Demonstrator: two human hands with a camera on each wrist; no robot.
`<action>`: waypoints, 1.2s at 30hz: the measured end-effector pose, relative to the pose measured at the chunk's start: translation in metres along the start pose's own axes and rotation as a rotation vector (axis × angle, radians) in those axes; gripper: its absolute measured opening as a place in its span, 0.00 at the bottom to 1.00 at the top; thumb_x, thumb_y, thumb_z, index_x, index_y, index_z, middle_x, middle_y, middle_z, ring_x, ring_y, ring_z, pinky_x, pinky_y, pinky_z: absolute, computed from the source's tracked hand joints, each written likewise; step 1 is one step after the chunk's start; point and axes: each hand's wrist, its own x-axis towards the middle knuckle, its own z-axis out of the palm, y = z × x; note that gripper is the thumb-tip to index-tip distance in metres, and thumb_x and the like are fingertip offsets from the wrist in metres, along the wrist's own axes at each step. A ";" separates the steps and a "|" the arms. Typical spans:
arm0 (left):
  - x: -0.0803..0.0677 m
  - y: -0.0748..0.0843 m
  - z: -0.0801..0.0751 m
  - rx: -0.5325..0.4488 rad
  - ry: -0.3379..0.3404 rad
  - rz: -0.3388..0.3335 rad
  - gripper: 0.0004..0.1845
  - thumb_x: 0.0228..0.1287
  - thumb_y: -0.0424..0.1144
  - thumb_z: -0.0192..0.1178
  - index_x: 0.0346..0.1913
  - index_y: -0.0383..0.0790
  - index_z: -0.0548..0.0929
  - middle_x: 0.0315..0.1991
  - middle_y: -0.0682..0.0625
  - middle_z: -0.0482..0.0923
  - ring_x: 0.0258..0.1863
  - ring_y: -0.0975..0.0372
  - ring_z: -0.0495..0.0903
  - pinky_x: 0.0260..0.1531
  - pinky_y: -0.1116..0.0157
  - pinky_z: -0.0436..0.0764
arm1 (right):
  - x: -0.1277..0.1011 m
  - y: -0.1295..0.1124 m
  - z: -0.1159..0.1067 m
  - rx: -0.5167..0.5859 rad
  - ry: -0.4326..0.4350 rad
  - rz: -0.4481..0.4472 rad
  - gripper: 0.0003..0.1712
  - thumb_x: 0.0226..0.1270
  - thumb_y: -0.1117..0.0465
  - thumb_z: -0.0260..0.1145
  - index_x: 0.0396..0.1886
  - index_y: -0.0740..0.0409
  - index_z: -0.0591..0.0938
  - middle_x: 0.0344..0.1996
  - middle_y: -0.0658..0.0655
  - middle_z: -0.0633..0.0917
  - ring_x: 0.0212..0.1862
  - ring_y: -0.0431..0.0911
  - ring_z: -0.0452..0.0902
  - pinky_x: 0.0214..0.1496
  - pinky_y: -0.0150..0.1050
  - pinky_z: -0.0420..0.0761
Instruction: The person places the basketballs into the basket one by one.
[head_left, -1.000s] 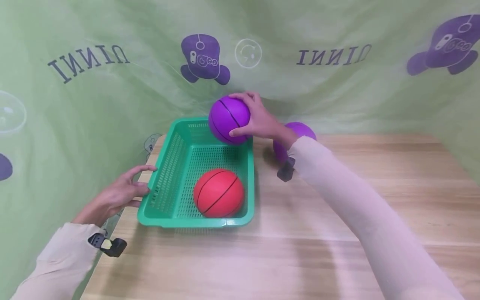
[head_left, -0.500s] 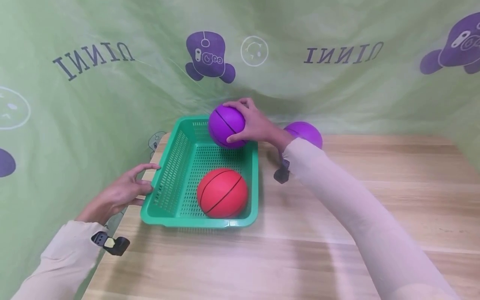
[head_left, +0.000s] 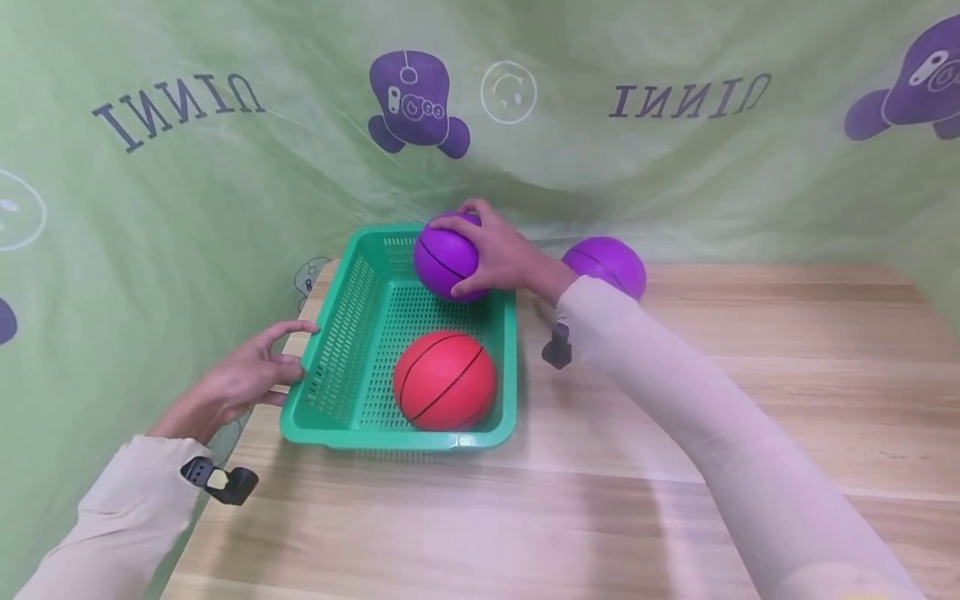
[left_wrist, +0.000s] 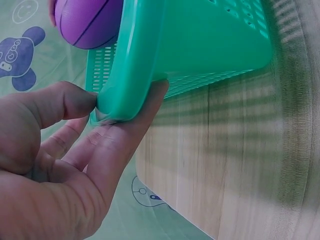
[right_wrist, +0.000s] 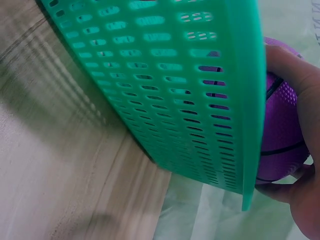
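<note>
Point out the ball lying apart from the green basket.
The purple basketball beyond the right sleeve. The other purple one is in the right hand at the far right corner of the green basket; the red basketball sits inside.

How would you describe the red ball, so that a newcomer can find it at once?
On the wooden table stands a green basket. The red ball lies inside it, at the end nearer the person. Both neighbours, the held ball and unheld ball, are purple.
</note>
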 end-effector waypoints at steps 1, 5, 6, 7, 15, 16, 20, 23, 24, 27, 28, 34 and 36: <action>0.000 0.000 0.000 0.004 0.001 0.002 0.38 0.70 0.21 0.48 0.78 0.40 0.47 0.48 0.34 0.80 0.40 0.53 0.83 0.40 0.50 0.86 | 0.000 0.000 0.000 -0.012 -0.002 -0.006 0.54 0.41 0.47 0.85 0.72 0.39 0.71 0.69 0.62 0.58 0.63 0.58 0.65 0.57 0.50 0.78; 0.001 0.002 -0.002 0.010 -0.002 0.013 0.38 0.70 0.21 0.47 0.78 0.39 0.47 0.48 0.33 0.80 0.39 0.52 0.84 0.39 0.50 0.86 | 0.003 -0.001 0.003 -0.044 -0.026 -0.015 0.54 0.40 0.47 0.85 0.71 0.38 0.72 0.70 0.63 0.58 0.64 0.58 0.63 0.57 0.50 0.78; 0.001 0.002 -0.002 0.008 -0.004 0.013 0.38 0.70 0.21 0.47 0.78 0.39 0.47 0.48 0.33 0.80 0.39 0.52 0.84 0.39 0.50 0.86 | 0.003 -0.001 0.005 -0.051 -0.041 -0.018 0.53 0.40 0.47 0.85 0.71 0.38 0.72 0.71 0.63 0.58 0.64 0.58 0.63 0.57 0.50 0.78; 0.000 0.002 -0.002 0.007 -0.006 0.014 0.38 0.70 0.21 0.47 0.78 0.39 0.47 0.48 0.33 0.80 0.39 0.52 0.84 0.40 0.50 0.86 | 0.004 -0.001 0.007 -0.061 -0.063 -0.022 0.53 0.40 0.47 0.85 0.71 0.38 0.72 0.70 0.62 0.58 0.64 0.58 0.63 0.57 0.50 0.77; 0.003 0.003 0.001 0.001 -0.013 0.009 0.39 0.69 0.21 0.48 0.78 0.41 0.47 0.40 0.38 0.81 0.37 0.54 0.83 0.40 0.50 0.86 | 0.006 0.004 0.020 -0.109 -0.138 -0.018 0.52 0.41 0.48 0.85 0.70 0.37 0.73 0.71 0.64 0.58 0.65 0.58 0.62 0.60 0.53 0.74; 0.003 0.003 0.001 -0.001 -0.014 0.010 0.39 0.69 0.21 0.48 0.78 0.41 0.47 0.40 0.38 0.81 0.37 0.54 0.83 0.40 0.50 0.86 | 0.006 0.004 0.020 -0.109 -0.138 -0.012 0.52 0.41 0.48 0.85 0.70 0.37 0.73 0.71 0.64 0.58 0.65 0.58 0.62 0.60 0.53 0.75; 0.002 0.001 0.000 -0.017 -0.020 0.007 0.38 0.69 0.20 0.48 0.78 0.41 0.48 0.41 0.38 0.81 0.38 0.54 0.83 0.40 0.50 0.86 | 0.006 0.001 0.023 -0.119 -0.156 -0.002 0.54 0.42 0.46 0.84 0.72 0.36 0.70 0.72 0.62 0.56 0.66 0.59 0.61 0.59 0.53 0.76; 0.001 0.001 -0.001 -0.017 -0.020 0.004 0.38 0.69 0.20 0.48 0.77 0.40 0.48 0.41 0.37 0.81 0.38 0.54 0.83 0.41 0.49 0.86 | 0.004 0.000 0.024 -0.129 -0.169 0.003 0.56 0.43 0.44 0.84 0.74 0.36 0.68 0.72 0.61 0.55 0.67 0.58 0.60 0.60 0.53 0.75; 0.001 0.001 -0.001 -0.012 -0.016 0.000 0.38 0.69 0.20 0.48 0.77 0.41 0.48 0.41 0.38 0.81 0.38 0.54 0.83 0.41 0.50 0.86 | 0.004 0.000 0.024 -0.129 -0.171 0.004 0.56 0.43 0.44 0.84 0.75 0.36 0.67 0.72 0.60 0.55 0.67 0.58 0.60 0.60 0.53 0.75; 0.001 0.002 0.000 0.008 -0.009 -0.008 0.39 0.69 0.20 0.47 0.78 0.41 0.48 0.41 0.37 0.81 0.39 0.54 0.83 0.41 0.50 0.86 | 0.001 0.000 0.021 -0.107 -0.180 0.003 0.57 0.45 0.45 0.84 0.76 0.38 0.65 0.72 0.59 0.56 0.68 0.57 0.58 0.61 0.52 0.74; 0.001 0.003 0.001 0.012 -0.005 -0.014 0.39 0.69 0.20 0.47 0.78 0.41 0.48 0.41 0.37 0.81 0.39 0.54 0.83 0.41 0.50 0.86 | 0.000 -0.001 0.019 -0.097 -0.188 0.003 0.57 0.46 0.46 0.83 0.77 0.39 0.65 0.72 0.59 0.56 0.69 0.57 0.57 0.61 0.52 0.74; 0.000 0.004 0.003 0.033 -0.002 -0.008 0.38 0.69 0.21 0.47 0.78 0.40 0.47 0.47 0.33 0.79 0.40 0.52 0.84 0.41 0.49 0.86 | -0.007 -0.001 -0.003 -0.050 -0.217 -0.008 0.53 0.55 0.46 0.79 0.78 0.44 0.63 0.74 0.60 0.59 0.73 0.58 0.51 0.68 0.57 0.64; 0.000 0.004 0.002 0.038 -0.002 -0.007 0.38 0.70 0.21 0.47 0.78 0.40 0.47 0.49 0.32 0.79 0.40 0.51 0.84 0.41 0.49 0.86 | -0.009 0.001 -0.010 -0.040 -0.203 -0.021 0.51 0.58 0.45 0.77 0.78 0.46 0.63 0.74 0.60 0.61 0.74 0.57 0.50 0.71 0.56 0.61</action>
